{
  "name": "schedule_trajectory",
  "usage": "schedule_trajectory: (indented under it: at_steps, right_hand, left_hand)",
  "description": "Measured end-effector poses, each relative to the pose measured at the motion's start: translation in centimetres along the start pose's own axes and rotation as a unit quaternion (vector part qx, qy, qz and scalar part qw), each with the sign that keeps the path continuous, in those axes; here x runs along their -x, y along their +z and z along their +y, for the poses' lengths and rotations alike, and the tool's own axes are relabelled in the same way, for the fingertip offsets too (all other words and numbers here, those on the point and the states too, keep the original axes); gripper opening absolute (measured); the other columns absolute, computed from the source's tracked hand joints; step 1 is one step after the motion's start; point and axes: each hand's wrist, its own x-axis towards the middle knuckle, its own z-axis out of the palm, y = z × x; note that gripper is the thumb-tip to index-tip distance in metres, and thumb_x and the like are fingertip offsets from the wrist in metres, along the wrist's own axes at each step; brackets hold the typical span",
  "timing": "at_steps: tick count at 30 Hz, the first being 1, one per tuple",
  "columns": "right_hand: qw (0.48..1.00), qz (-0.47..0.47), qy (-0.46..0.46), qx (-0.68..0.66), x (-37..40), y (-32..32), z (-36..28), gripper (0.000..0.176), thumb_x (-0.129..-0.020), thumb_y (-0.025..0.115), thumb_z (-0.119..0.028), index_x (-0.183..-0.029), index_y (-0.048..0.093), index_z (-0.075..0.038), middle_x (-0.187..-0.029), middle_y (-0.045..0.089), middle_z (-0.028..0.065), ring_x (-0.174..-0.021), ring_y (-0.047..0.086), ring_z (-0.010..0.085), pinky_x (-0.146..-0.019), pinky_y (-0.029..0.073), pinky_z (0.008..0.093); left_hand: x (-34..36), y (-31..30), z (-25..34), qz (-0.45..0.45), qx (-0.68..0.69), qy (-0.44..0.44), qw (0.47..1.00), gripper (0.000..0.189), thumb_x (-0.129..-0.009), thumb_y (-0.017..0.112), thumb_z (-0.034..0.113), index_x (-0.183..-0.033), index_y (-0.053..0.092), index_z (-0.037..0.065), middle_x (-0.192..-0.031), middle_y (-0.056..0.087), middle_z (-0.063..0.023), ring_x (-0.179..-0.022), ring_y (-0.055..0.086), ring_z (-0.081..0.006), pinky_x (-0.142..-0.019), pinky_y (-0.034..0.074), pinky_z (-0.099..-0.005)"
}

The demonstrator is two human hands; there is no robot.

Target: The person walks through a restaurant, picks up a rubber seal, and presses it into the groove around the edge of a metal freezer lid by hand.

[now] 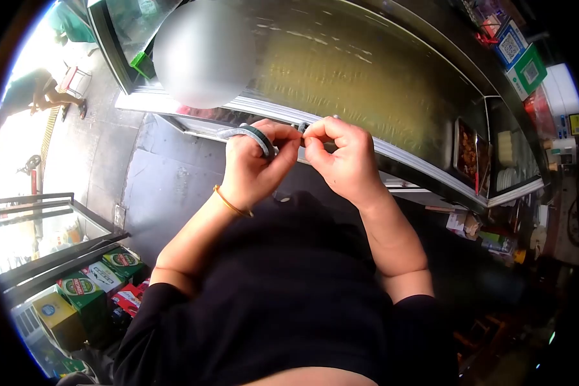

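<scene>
One grey-and-dark band (257, 136) loops over the left hand (254, 157), long axis roughly left-right, right end bending down toward the thumb, left end pointing left. Left and right hand (344, 154) both pinch one small dark piece (303, 127); its axis unclear. One bracelet (228, 202), two QR-code signs (511, 45).

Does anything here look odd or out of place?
Yes: a large, blurred, whitish round shape covers part of the metal-framed glass counter. It looks odd because it shows no clear detail; I can't tell what it is. No spill or damage stands out, even on the grey-and-green band at the bare left hand.
</scene>
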Motion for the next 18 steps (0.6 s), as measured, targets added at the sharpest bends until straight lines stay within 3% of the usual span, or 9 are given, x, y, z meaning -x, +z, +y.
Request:
schedule_trajectory:
  at_steps: [5,9,11,18]
  right_hand:
    - [0.998,-0.014,0.052,-0.045,0.7,-1.0,-0.2,0.001,-0.085,0.067,0.000,-0.085,0.067,0.000,-0.079,0.070,0.0099,-0.070,0.066,0.0179,-0.066,0.052,0.0304]
    - [0.999,0.012,0.029,-0.009,1.4,-1.4,-0.3,0.004,-0.087,0.069,0.000,-0.091,0.069,0.002,-0.082,0.071,0.0092,-0.074,0.066,0.0161,-0.069,0.053,0.0289]
    - [0.999,0.015,0.030,-0.010,1.9,-1.7,-0.3,0.005,-0.090,0.069,0.001,-0.095,0.069,0.004,-0.084,0.071,0.0057,-0.078,0.064,0.0107,-0.073,0.052,0.0257]
    - [0.998,0.055,0.002,0.037,2.3,-1.7,-1.0,0.005,-0.088,0.071,0.000,-0.092,0.070,0.002,-0.081,0.072,0.0115,-0.072,0.070,0.0186,-0.066,0.054,0.0284]
  left_hand:
    - [0.5,1.0,-0.1,-0.001,0.095,-0.046,0.994,0.008,-0.085,0.072,-0.002,-0.093,0.070,0.000,-0.085,0.073,-0.0064,-0.073,0.067,-0.0112,-0.066,0.053,-0.0258]
    - [0.3,1.4,0.1,-0.008,0.111,-0.071,0.991,0.008,-0.085,0.072,-0.001,-0.093,0.071,0.001,-0.084,0.072,-0.0061,-0.074,0.066,-0.0107,-0.066,0.053,-0.0257]
    - [0.2,1.6,0.2,-0.010,0.083,-0.042,0.996,0.010,-0.084,0.072,-0.002,-0.093,0.071,0.002,-0.084,0.072,-0.0062,-0.073,0.067,-0.0121,-0.065,0.053,-0.0259]
    - [-0.5,1.9,0.7,-0.004,-0.004,0.067,0.998,0.013,-0.080,0.075,-0.002,-0.090,0.071,0.005,-0.082,0.072,-0.0074,-0.069,0.068,-0.0193,-0.061,0.053,-0.0282]
